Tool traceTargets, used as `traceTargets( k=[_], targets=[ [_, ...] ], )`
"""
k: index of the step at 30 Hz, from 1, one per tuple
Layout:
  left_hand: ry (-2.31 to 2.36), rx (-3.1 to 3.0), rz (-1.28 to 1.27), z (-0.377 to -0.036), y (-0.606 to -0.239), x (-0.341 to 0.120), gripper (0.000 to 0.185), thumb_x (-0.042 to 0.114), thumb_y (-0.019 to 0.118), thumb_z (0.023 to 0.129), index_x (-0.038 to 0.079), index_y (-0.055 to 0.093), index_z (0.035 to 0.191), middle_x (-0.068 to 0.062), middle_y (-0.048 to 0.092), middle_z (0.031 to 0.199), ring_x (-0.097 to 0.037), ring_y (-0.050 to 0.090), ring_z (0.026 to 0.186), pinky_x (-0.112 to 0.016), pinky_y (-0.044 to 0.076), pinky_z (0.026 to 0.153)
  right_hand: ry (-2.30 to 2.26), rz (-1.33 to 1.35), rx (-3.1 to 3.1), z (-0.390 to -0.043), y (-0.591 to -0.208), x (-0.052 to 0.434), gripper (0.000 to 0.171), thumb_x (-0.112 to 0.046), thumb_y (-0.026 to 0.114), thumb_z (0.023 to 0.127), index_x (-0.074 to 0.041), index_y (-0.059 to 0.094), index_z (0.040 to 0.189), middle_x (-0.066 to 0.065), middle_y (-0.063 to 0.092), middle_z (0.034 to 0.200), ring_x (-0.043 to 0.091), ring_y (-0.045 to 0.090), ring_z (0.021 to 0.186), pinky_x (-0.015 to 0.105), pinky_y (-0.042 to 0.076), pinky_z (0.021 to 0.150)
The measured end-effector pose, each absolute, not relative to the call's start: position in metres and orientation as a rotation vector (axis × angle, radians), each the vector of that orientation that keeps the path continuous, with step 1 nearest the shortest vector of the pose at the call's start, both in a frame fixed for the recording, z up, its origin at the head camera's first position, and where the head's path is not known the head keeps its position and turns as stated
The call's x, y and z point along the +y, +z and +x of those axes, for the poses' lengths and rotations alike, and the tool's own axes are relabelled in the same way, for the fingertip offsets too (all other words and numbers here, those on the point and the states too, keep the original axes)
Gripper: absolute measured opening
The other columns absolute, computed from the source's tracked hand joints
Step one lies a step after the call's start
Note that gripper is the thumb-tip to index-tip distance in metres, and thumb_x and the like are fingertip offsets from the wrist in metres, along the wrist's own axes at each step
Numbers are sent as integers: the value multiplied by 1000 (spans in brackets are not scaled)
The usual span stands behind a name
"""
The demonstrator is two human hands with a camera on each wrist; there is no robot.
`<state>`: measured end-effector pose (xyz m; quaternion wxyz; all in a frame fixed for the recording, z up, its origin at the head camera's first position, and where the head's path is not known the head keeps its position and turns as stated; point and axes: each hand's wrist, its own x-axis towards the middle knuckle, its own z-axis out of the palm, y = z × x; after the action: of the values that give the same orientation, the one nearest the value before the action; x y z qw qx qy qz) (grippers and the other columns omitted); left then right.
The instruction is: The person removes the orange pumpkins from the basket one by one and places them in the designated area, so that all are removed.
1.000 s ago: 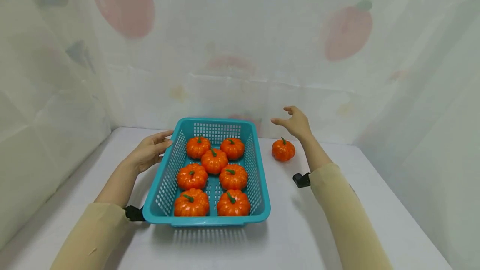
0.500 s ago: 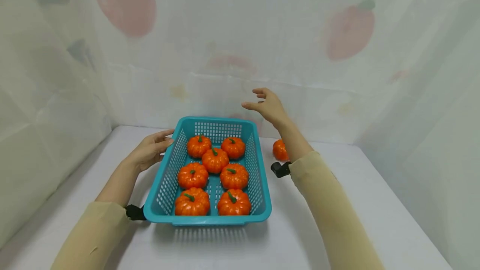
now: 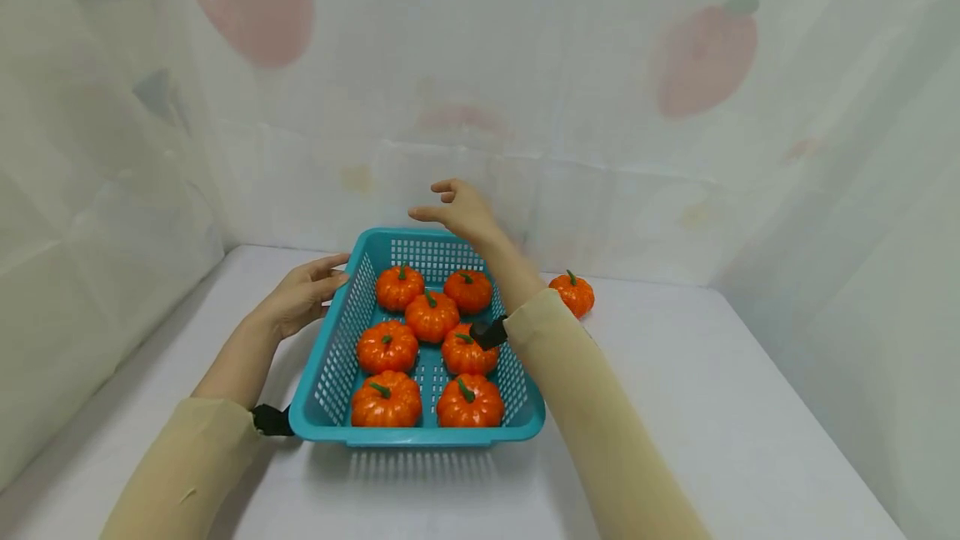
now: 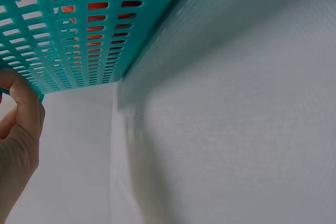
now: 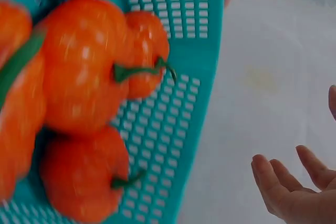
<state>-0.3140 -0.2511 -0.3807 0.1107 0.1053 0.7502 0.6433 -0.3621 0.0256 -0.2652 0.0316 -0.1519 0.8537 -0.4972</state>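
A teal perforated plastic basket [image 3: 420,437] stands on the white table with several small orange pumpkins [image 3: 387,348] in it, each with a green stem. My left hand [image 3: 306,297] grips the basket's left rim near the back; in the left wrist view its thumb and fingers curl at the rim [image 4: 39,96]. My right hand [image 3: 463,211] hovers over the basket's back edge with fingers spread and nothing in it. Its forearm hides part of the right rim. The right wrist view shows the open palm [image 5: 299,198] beyond the basket.
One more pumpkin [image 3: 574,294] sits on the table [image 3: 697,373] to the right of the basket, partly behind my right sleeve [image 3: 592,407]. A white printed sheet [image 3: 600,90] hangs behind the table and at both sides.
My right hand has swept left from above the lone pumpkin to over the back of the basket. The left hand keeps its place on the rim.
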Motion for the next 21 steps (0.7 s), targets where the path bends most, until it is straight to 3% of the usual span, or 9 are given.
traceTargets(
  k=[8,13,21],
  targets=[
    [1885,2204,301,-310,-380,-252,70,27,50,104,6,12,159,1,51,114,-2,65,93,-25,59,81,-1635,-273,2469,-364,-284,-6,67,-31,78,85,-7,50,141,13,46,151,34,49,130,51,46,108],
    [1894,2194,299,-310,-382,-252,69,27,50,104,7,13,159,0,50,114,-2,65,93,-24,59,81,-1711,-141,2341,-367,-301,-16,69,-24,78,85,-3,47,142,15,45,150,36,45,136,54,42,113],
    [1893,2186,314,-311,-384,-253,70,26,49,104,7,11,159,1,50,115,-2,64,94,-25,59,81,-1679,-135,2335,-370,-327,-22,65,-23,78,85,-1,49,138,18,46,147,38,44,138,54,43,112]
  ],
)
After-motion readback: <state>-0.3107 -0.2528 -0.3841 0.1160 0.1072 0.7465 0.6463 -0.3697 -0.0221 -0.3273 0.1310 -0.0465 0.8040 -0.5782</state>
